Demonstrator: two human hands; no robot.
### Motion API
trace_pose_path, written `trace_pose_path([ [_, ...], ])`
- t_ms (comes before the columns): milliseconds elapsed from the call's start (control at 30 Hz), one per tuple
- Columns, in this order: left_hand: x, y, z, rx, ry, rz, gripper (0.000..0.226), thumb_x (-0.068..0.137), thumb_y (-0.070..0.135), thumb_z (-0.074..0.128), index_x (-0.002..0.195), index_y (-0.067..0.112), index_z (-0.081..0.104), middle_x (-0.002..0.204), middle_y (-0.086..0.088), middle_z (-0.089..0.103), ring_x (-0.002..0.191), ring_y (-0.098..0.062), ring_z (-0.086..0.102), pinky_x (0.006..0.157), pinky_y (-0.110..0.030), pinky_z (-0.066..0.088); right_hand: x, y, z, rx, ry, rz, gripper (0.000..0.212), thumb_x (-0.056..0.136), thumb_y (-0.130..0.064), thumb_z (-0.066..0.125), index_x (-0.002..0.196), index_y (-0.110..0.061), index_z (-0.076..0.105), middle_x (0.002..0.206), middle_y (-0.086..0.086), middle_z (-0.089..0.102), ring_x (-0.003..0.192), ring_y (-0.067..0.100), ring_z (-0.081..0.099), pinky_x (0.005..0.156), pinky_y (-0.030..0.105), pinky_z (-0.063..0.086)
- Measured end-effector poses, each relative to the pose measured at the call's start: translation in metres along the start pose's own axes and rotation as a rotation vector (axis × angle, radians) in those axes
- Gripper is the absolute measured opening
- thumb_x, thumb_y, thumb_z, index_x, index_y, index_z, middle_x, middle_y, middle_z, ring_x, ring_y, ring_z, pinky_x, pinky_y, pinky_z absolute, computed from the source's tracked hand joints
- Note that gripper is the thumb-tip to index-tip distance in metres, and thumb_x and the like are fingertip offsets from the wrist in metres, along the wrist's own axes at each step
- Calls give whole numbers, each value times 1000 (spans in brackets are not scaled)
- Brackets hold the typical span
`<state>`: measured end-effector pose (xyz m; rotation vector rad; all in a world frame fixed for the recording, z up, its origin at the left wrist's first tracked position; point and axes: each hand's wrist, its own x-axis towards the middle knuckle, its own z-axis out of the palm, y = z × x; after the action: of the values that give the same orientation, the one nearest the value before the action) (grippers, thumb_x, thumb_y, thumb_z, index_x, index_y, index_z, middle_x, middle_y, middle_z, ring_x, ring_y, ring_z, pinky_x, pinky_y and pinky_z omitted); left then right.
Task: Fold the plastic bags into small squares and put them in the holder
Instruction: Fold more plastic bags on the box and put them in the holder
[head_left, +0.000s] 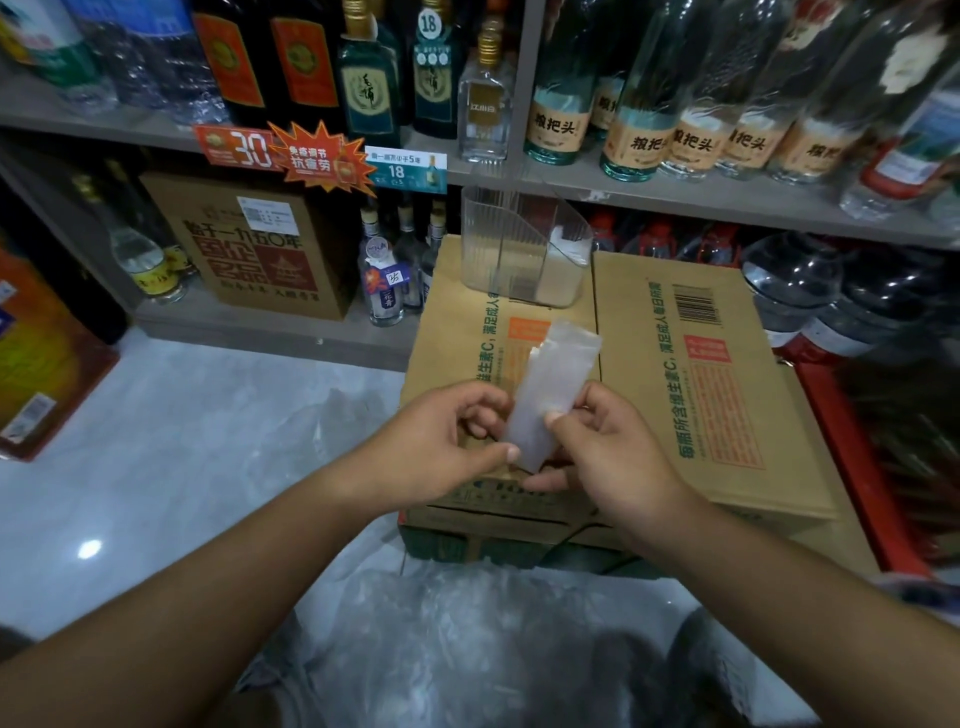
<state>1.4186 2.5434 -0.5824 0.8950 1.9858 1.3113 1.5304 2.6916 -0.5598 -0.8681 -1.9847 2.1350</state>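
A translucent plastic bag (551, 379), folded into a narrow strip, stands tilted above a cardboard box (691, 395). My left hand (441, 441) pinches its lower left edge. My right hand (608, 441) pinches its lower right side, thumb on the front. At the far end of the box stands a clear plastic holder (498, 244) with a divider; a folded whitish bag (569, 249) lies in its right compartment. A heap of loose plastic bags (467, 634) lies below my arms.
Grey shelves (675, 189) with several bottles and price tags rise behind the box. A brown carton (249, 244) sits on the low shelf at left. An orange box (36, 353) stands at far left, a red crate (852, 457) at right. The floor (182, 441) is pale tile.
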Motion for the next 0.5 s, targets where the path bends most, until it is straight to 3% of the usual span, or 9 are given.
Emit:
trace_pose_path([
  [67,2,-2,3,53,5,6,32,83,25,82,111,18,68,96,-6,68,86,-13,59,87,-34,51,4,-2,-3,-18,-10,34,13,102,-9,53,115,-7,56,108,16,72,88,26,75,58,33,60],
  [133,4,-4,6,128,31,-5,35,79,42,76,108,24,69,97,-1,69,91,-18,61,88,-35,53,8,-7,-6,-66,-10,25,11,102,-11,55,111,-6,59,100,14,74,73,19,74,53,28,56],
  [200,5,-4,7,157,50,-27,31,80,46,71,104,28,69,94,3,68,91,-18,61,89,-38,53,16,-14,-9,-189,36,-55,10,100,-17,61,105,-10,65,86,4,74,58,6,67,49,19,49],
  [267,7,-5,8,192,60,-37,28,80,49,68,101,30,68,91,7,66,90,-16,62,89,-38,54,29,-21,-13,-260,89,-148,9,96,-23,66,102,-16,69,86,-4,74,67,0,68,57,15,47],
  [333,9,-4,9,213,75,-43,31,78,51,66,101,31,68,86,10,63,88,-15,62,89,-37,53,47,-26,-18,-272,135,-169,9,96,-25,68,102,-18,68,91,-4,75,78,5,70,62,17,47],
  [500,12,-4,8,249,71,-54,25,90,39,70,113,31,64,86,8,65,86,-15,64,90,-39,53,83,-28,-29,-625,160,-262,6,95,-20,68,90,-16,69,85,-6,68,78,7,63,57,15,44],
])
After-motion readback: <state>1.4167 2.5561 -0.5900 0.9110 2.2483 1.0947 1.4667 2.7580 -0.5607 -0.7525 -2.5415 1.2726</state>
